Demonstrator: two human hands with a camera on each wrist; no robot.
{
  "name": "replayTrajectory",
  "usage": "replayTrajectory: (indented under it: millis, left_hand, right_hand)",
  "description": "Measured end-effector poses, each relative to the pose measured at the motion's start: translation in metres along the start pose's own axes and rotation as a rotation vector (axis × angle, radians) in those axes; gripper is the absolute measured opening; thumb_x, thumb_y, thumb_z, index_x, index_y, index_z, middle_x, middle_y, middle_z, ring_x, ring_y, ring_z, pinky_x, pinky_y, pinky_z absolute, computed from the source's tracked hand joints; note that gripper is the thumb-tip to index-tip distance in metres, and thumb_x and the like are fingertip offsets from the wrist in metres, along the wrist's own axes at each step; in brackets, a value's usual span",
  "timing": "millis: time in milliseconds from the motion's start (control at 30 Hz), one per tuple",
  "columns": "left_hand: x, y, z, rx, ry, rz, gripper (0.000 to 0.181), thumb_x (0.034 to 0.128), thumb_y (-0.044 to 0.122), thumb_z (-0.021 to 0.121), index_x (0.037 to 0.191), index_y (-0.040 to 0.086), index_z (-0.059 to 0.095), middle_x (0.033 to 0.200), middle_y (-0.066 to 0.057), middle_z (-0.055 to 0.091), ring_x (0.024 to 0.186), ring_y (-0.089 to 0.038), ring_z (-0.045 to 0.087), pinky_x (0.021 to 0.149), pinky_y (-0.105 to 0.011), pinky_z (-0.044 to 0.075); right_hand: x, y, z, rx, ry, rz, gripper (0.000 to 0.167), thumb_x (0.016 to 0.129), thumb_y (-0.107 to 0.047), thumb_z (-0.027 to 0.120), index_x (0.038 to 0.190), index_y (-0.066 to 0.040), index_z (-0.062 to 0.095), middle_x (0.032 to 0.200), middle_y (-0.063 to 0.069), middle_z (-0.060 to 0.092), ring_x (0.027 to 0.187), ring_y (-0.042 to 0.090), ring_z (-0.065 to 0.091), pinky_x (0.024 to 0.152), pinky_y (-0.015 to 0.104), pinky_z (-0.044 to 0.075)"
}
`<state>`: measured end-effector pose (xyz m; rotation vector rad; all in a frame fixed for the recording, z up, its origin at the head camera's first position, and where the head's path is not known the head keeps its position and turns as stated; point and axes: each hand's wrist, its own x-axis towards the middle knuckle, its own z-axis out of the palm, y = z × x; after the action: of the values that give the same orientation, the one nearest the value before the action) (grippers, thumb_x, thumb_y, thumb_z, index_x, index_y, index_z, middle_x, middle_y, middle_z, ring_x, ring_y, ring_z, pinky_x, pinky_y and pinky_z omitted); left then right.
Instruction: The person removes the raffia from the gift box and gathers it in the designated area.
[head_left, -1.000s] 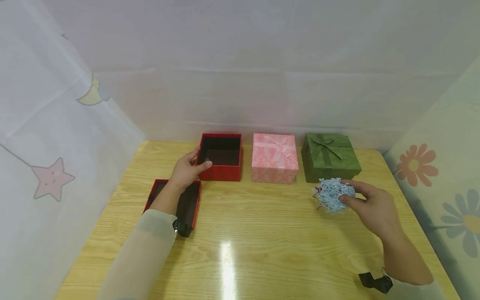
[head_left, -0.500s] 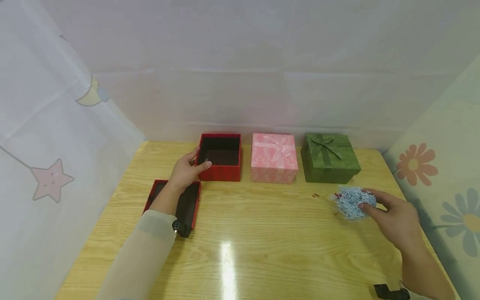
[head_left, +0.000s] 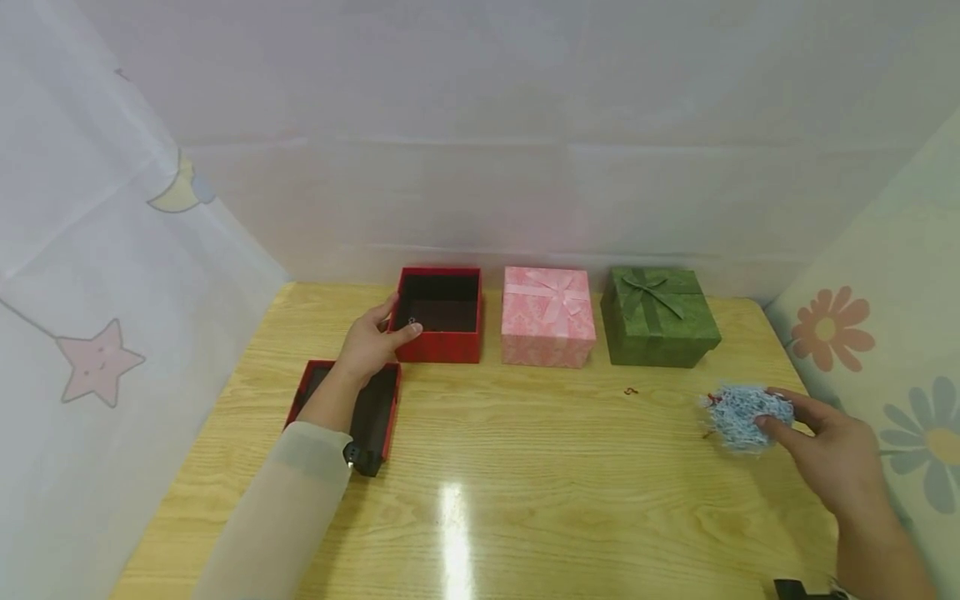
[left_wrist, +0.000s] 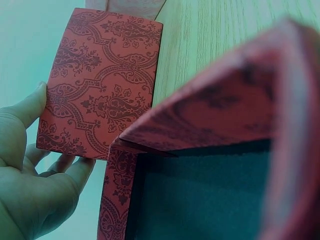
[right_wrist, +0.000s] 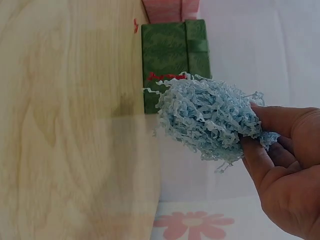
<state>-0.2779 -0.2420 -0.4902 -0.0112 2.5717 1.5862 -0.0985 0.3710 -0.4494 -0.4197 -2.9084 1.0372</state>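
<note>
On the right, my right hand [head_left: 840,454] pinches a clump of light blue shredded paper [head_left: 746,418] between thumb and fingers, raised over the table. A few red strands [right_wrist: 167,76] stick out of the clump. My left hand [head_left: 367,343] grips the near left corner of a red patterned gift box [head_left: 442,347], which stands without a lid and shows a dark inside. In the left wrist view, thumb and fingers lie around the box's side [left_wrist: 102,85]. The red lid [head_left: 390,417], inside up, lies under the left forearm and is partly hidden by it.
A pink gift box [head_left: 547,350] with a bow stands right of the red box. Beyond it is a green gift box [head_left: 660,350], also with a bow. A small red scrap [head_left: 631,391] lies on the wooden table [head_left: 555,492]. Fabric walls [head_left: 480,167] enclose the back and sides.
My right hand has moved right and toward me with the blue shredded paper. The small red scrap now shows on the table where the clump was. The left hand stays on the red box.
</note>
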Motion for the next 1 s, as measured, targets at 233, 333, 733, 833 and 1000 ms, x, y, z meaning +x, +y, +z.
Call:
replayTrajectory:
  millis: [233,333,733,833,1000]
  left_hand:
    - [-0.001,-0.001,0.000,-0.002,0.005,0.000,0.097,0.0862,0.057,0.080,0.165,0.036,0.027,0.170,-0.009,0.027,0.152,-0.044,0.028,0.110,-0.058,0.044]
    - [-0.001,-0.001,0.000,-0.004,0.001,0.001,0.098,0.0860,0.057,0.080,0.165,0.036,0.027,0.170,-0.009,0.026,0.153,-0.044,0.028,0.109,-0.058,0.045]
    - [0.000,-0.001,-0.002,-0.006,-0.001,-0.004,0.097,0.0868,0.056,0.080,0.165,0.035,0.027,0.171,-0.008,0.025,0.153,-0.044,0.026,0.110,-0.057,0.044]
    - [-0.001,-0.001,-0.002,-0.005,0.000,-0.005,0.097,0.0866,0.056,0.080,0.165,0.035,0.027,0.171,-0.009,0.025,0.153,-0.044,0.026,0.110,-0.057,0.044]
    - [-0.001,-0.001,-0.003,-0.004,-0.010,-0.007,0.096,0.0880,0.054,0.080,0.166,0.034,0.026,0.171,-0.009,0.024,0.153,-0.044,0.026,0.110,-0.058,0.044]
  right_hand:
    - [0.007,0.018,-0.004,-0.062,0.011,0.029,0.071,0.100,-0.050,0.065,0.150,-0.001,0.052,0.144,0.036,0.052,0.128,0.061,0.048,0.074,0.043,0.053]
    - [0.010,0.027,-0.004,-0.116,0.032,0.020,0.069,0.102,-0.047,0.063,0.150,0.001,0.052,0.142,0.037,0.052,0.125,0.061,0.048,0.080,0.059,0.050]
    - [0.022,0.043,0.003,-0.198,-0.001,-0.072,0.060,0.101,-0.038,0.068,0.141,0.005,0.059,0.131,0.039,0.058,0.111,0.060,0.055,0.076,0.064,0.049]
    - [0.023,0.044,0.007,-0.214,-0.013,-0.081,0.060,0.101,-0.040,0.067,0.141,0.004,0.059,0.131,0.039,0.059,0.111,0.060,0.056,0.077,0.065,0.048]
    - [0.024,0.046,0.013,-0.217,0.001,-0.088,0.059,0.101,-0.039,0.067,0.140,0.006,0.059,0.129,0.040,0.059,0.108,0.059,0.058,0.078,0.064,0.049]
